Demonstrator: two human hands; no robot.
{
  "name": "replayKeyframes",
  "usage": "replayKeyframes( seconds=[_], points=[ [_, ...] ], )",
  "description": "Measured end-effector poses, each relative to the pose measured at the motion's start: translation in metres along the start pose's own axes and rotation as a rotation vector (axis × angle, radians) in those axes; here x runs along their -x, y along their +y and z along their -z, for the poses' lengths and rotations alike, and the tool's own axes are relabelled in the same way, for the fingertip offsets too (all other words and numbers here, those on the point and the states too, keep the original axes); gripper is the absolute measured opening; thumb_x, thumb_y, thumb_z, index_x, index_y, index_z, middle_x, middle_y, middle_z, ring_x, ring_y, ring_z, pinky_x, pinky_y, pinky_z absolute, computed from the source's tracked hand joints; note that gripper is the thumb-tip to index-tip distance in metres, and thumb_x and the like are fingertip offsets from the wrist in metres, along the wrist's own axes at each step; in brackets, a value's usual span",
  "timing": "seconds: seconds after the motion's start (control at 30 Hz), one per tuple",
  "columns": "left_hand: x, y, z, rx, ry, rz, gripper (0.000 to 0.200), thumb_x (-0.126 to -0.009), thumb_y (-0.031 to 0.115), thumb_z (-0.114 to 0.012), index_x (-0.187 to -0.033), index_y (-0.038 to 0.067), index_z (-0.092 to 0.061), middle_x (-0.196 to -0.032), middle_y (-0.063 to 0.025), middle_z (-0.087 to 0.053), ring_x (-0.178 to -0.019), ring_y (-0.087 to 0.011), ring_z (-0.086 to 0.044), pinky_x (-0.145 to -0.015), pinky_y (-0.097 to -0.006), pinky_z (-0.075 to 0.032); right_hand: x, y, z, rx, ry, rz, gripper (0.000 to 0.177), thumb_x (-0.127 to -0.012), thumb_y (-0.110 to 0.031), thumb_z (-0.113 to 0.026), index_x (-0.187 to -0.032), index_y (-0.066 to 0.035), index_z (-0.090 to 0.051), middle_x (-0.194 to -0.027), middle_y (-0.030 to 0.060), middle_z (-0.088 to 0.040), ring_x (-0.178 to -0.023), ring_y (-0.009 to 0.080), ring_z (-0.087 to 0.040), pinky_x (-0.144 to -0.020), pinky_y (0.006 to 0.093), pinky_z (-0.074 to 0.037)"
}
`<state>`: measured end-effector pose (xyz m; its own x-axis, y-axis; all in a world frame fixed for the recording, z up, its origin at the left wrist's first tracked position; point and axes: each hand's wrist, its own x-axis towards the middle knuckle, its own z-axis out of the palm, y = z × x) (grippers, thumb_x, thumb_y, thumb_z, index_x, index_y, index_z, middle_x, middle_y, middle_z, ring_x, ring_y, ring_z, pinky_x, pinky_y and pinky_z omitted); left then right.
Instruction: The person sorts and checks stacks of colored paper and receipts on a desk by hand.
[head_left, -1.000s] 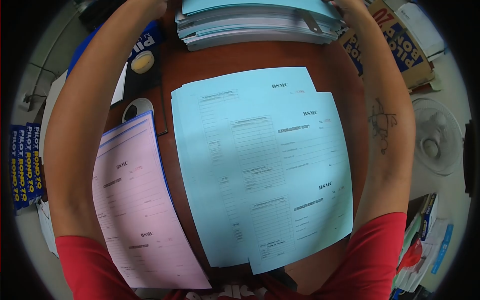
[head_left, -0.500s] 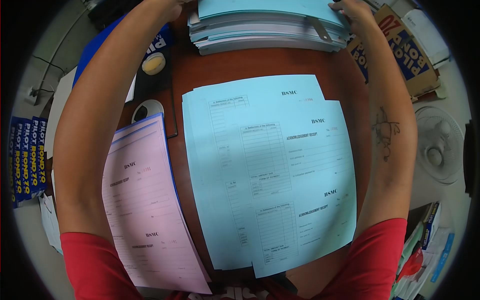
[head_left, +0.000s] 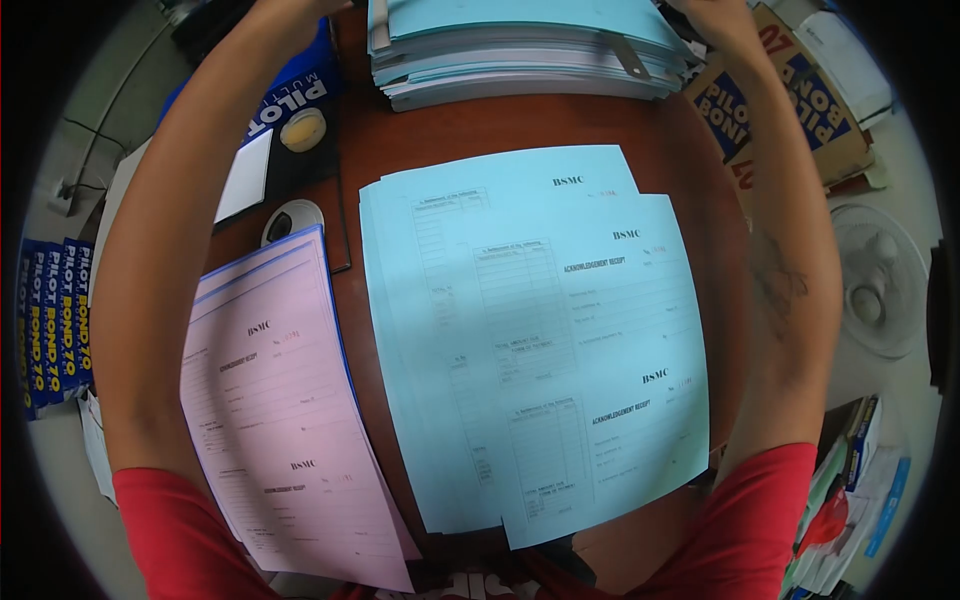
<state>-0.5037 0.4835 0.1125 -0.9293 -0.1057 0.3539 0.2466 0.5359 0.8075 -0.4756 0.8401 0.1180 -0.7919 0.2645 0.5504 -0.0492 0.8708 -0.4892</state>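
Observation:
Both my arms reach forward to a thick stack of blue and white paper [head_left: 520, 60] at the top of the view. My left hand [head_left: 318, 8] is cut off by the top edge, left of the stack, its fingers hidden. Close to the stack's right corner is my right hand [head_left: 705, 15], its fingers mostly out of frame. A flat metal strip [head_left: 627, 55] sticks out from the stack. Loose blue receipt sheets [head_left: 540, 350] lie overlapped in front of it on the brown table [head_left: 440, 130]. Pink receipt sheets [head_left: 285, 420] lie to their left.
A mouse [head_left: 293, 222] and a small round container [head_left: 303, 130] are left of the blue sheets. Blue paper packs [head_left: 55, 325] stand at far left. A cardboard box [head_left: 790, 105] is at the back right, with a fan [head_left: 875, 285] and piled items [head_left: 850, 500] nearer.
Both hands have shifted outward and further toward the top edge, so less of their fingers shows. The camera view has shifted slightly; the sheets keep their arrangement.

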Motion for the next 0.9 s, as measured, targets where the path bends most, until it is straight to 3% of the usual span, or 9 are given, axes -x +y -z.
replayKeyframes(
  seconds=[0.07, 0.13, 0.17, 0.23, 0.3, 0.4, 0.67, 0.83, 0.9],
  points=[
    [0.018, 0.007, 0.019, -0.030, -0.253, -0.360, 0.050, -0.081, 0.024, -0.089, -0.109, -0.012, -0.069, -0.099, -0.0177, -0.073, -0.090, -0.0254, -0.070, -0.080, -0.0325, -0.056, 0.006, -0.007, 0.019, -0.088, -0.080, 0.142, 0.036, -0.078, -0.007, -0.081, -0.110, 0.005, -0.071, -0.091, 0.0139, -0.071, -0.084, 0.0254, -0.067, -0.078, 0.0368, -0.054],
    [0.037, 0.020, 0.025, -0.172, -0.299, -0.480, 0.049, -0.076, 0.026, -0.091, -0.105, -0.009, -0.072, -0.100, -0.0201, -0.074, -0.095, -0.0294, -0.072, -0.083, -0.0358, -0.057, 0.022, -0.030, 0.042, -0.059, -0.502, 0.227, 0.042, -0.074, -0.011, -0.085, -0.112, 0.002, -0.072, -0.092, 0.0121, -0.070, -0.088, 0.0241, -0.066, -0.080, 0.0347, -0.053],
    [0.047, 0.029, 0.024, -0.357, -0.314, -0.575, 0.048, -0.073, 0.025, -0.091, -0.103, -0.007, -0.072, -0.101, -0.0213, -0.074, -0.097, -0.0315, -0.072, -0.084, -0.0381, -0.057, 0.022, -0.037, 0.043, 0.229, -0.485, 0.363, 0.048, -0.071, -0.012, -0.087, -0.115, 0.001, -0.072, -0.096, 0.0152, -0.071, -0.092, 0.0263, -0.067, -0.083, 0.0357, -0.054],
    [0.055, 0.023, 0.018, -0.559, -0.222, -0.819, 0.042, -0.067, 0.021, -0.091, -0.099, -0.002, -0.075, -0.102, -0.0217, -0.074, -0.099, -0.0350, -0.072, -0.088, -0.0422, -0.056, 0.028, -0.046, 0.038, 0.310, -0.488, 0.420, 0.049, -0.071, -0.013, -0.088, -0.115, 0.001, -0.072, -0.099, 0.0168, -0.072, -0.093, 0.0290, -0.068, -0.085, 0.0372, -0.054],
    [0.059, 0.028, 0.015, -0.606, -0.246, -0.773, 0.041, -0.067, 0.020, -0.091, -0.098, -0.001, -0.075, -0.102, -0.0211, -0.074, -0.100, -0.0350, -0.072, -0.088, -0.0422, -0.056, 0.035, -0.056, 0.032, 0.438, -0.474, 0.476, 0.048, -0.071, -0.014, -0.088, -0.115, 0.001, -0.073, -0.107, 0.0216, -0.074, -0.102, 0.0349, -0.070, -0.091, 0.0411, -0.055],
    [0.056, 0.031, 0.012, -0.636, -0.277, -0.700, 0.037, -0.068, 0.018, -0.091, -0.097, 0.000, -0.076, -0.101, -0.0198, -0.075, -0.098, -0.0343, -0.073, -0.087, -0.0417, -0.057, 0.037, -0.064, 0.028, 0.450, -0.518, 0.489, 0.044, -0.072, -0.012, -0.087, -0.112, 0.001, -0.074, -0.109, 0.0218, -0.074, -0.105, 0.0338, -0.070, -0.092, 0.0408, -0.055],
    [0.057, 0.035, 0.011, -0.616, -0.278, -0.689, 0.028, -0.068, 0.015, -0.091, -0.088, 0.001, -0.078, -0.089, -0.0175, -0.076, -0.087, -0.0311, -0.075, -0.081, -0.0401, -0.058, 0.034, -0.061, 0.023, 0.382, -0.541, 0.459, 0.039, -0.073, -0.010, -0.087, -0.110, 0.001, -0.076, -0.106, 0.0217, -0.076, -0.101, 0.0335, -0.072, -0.088, 0.0401, -0.056],
    [0.056, 0.042, 0.010, -0.624, -0.334, -0.531, 0.024, -0.069, 0.014, -0.091, -0.086, 0.002, -0.079, -0.085, -0.0184, -0.076, -0.084, -0.0317, -0.075, -0.081, -0.0397, -0.058, 0.036, -0.060, 0.020, 0.393, -0.540, 0.427, 0.039, -0.074, -0.009, -0.086, -0.111, 0.001, -0.076, -0.106, 0.0222, -0.076, -0.100, 0.0329, -0.073, -0.087, 0.0398, -0.057],
    [0.056, 0.038, 0.008, -0.623, -0.317, -0.556, 0.024, -0.068, 0.014, -0.091, -0.085, 0.002, -0.079, -0.085, -0.0182, -0.076, -0.084, -0.0321, -0.075, -0.081, -0.0404, -0.058, 0.039, -0.055, 0.019, 0.419, -0.470, 0.512, 0.037, -0.075, -0.007, -0.085, -0.109, 0.003, -0.075, -0.104, 0.0234, -0.075, -0.099, 0.0332, -0.073, -0.086, 0.0392, -0.057]
  ],
)
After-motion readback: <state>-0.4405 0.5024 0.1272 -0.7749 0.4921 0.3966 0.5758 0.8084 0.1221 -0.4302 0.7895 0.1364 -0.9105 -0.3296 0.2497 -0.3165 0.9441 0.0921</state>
